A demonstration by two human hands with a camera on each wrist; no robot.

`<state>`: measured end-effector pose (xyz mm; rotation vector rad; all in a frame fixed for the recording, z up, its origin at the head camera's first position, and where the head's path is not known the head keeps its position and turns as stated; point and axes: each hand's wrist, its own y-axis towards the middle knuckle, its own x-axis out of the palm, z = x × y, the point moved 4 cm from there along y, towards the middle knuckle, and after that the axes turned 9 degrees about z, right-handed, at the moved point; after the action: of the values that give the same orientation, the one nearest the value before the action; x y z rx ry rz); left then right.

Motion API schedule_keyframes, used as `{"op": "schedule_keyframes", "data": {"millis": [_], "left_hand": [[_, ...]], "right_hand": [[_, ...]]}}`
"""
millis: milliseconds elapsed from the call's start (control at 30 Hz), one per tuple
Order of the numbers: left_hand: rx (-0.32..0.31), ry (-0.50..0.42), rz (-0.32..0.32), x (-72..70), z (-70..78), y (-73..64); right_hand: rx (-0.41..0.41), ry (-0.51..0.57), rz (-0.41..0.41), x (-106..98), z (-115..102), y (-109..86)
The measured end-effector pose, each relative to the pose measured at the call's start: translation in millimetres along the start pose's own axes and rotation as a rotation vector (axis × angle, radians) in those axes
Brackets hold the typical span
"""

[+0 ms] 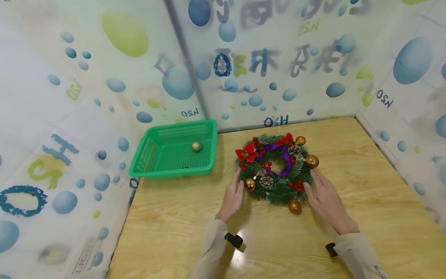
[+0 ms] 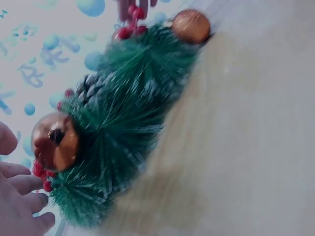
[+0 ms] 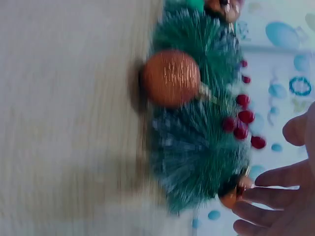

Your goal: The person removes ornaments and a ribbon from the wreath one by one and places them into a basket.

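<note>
A green Christmas wreath (image 1: 278, 195) lies on the wooden table, dressed with red poinsettias (image 1: 248, 152), red berries, pinecones (image 1: 266, 180), a purple ribbon (image 1: 286, 166) and several copper-coloured baubles. My left hand (image 1: 232, 198) is at its left edge, near a shiny bauble (image 1: 249, 184). In the left wrist view the left fingers (image 2: 29, 200) look loosely extended, close to the berries. On the other side, my right hand (image 1: 329, 203) reaches the wreath's right edge, below another bauble (image 1: 312, 161). The right wrist view has those fingers (image 3: 275, 196) extended too; firm contact is unclear.
A green plastic basket (image 1: 179, 173) stands at the back left, with a gold bauble (image 1: 196, 146) and a small, mostly hidden red item inside. Printed wall sheeting (image 1: 244, 100) borders the table (image 1: 174, 224) behind and at both sides.
</note>
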<state>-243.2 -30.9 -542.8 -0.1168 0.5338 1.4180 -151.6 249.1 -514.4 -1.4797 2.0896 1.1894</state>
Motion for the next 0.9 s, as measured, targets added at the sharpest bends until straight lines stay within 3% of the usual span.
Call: {"op": "schedule_keyframes", "data": {"millis": [133, 267, 467, 633, 900], "left_hand": [[0.027, -0.031, -0.021, 9.8, 5.1, -11.3], [0.04, -0.055, -0.031, 16.4, 3.8, -17.7], [0.028, -0.016, 0.02, 12.8, -4.7, -24.2], [0.015, -0.006, 0.033, 9.9, -8.7, -28.8], [0.039, -0.029, 0.022, 15.2, -7.3, -22.1]], "right_hand": [[0.042, -0.006, -0.023, -6.9, 18.5, 5.9], [0.112, -0.007, -0.115, -1.7, 35.3, 9.6], [0.161, 0.014, -0.213, 18.0, 44.5, 15.8], [0.162, 0.021, -0.229, 24.2, 42.5, 18.9], [0.177, 0.004, -0.221, 11.6, 42.3, 17.4]]}}
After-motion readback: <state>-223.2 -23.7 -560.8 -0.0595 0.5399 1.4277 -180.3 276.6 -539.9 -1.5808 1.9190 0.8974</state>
